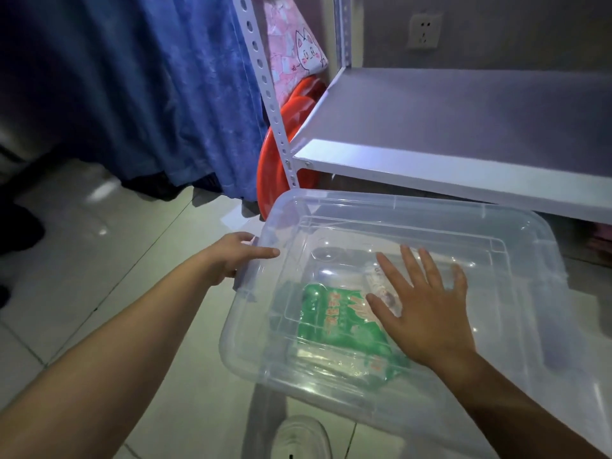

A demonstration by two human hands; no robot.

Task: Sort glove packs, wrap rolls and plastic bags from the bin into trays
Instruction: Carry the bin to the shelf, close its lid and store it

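- Head view: clear bin (pixel 265 372), lid (pixel 397 226) on; stiff, slick, likely light; lift by rim.
- Left hand (pixel 231 256) grips lid edge; right hand (pixel 427 313) flat, fingers spread.

Clear bin (pixel 516 246), green pack (pixel 334 326), blue curtain (pixel 149 94), red basin (pixel 281 160).

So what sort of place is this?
Probably a storage corner in a home: a white metal shelf rack by a wall socket, a blue curtain beside it, and a clear plastic bin on the tiled floor.
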